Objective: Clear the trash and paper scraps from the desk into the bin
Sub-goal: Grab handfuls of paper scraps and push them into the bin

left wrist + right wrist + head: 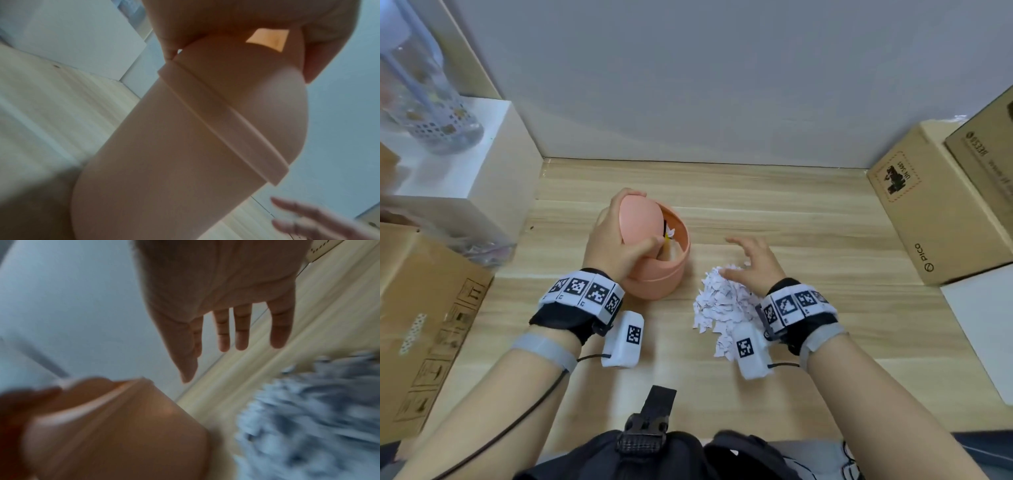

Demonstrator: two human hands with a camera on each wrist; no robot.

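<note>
A small pink bin [671, 270] [185, 154] [123, 426] stands on the wooden desk [808, 240]. My left hand [616, 240] grips its swing lid [642, 219], tilted so the mouth shows, with scraps visible inside. A heap of white paper scraps [722, 305] [312, 418] lies right of the bin. My right hand [753, 263] [226, 313] hovers just over the heap's far side, fingers spread and straight, holding nothing. The right wrist view is blurred.
Cardboard boxes [935, 212] stand at the desk's right edge, another cardboard box [424, 325] at the left. A white box [465, 161] with a clear bottle [417, 85] on it sits at the back left. A grey wall [722, 85] closes the back.
</note>
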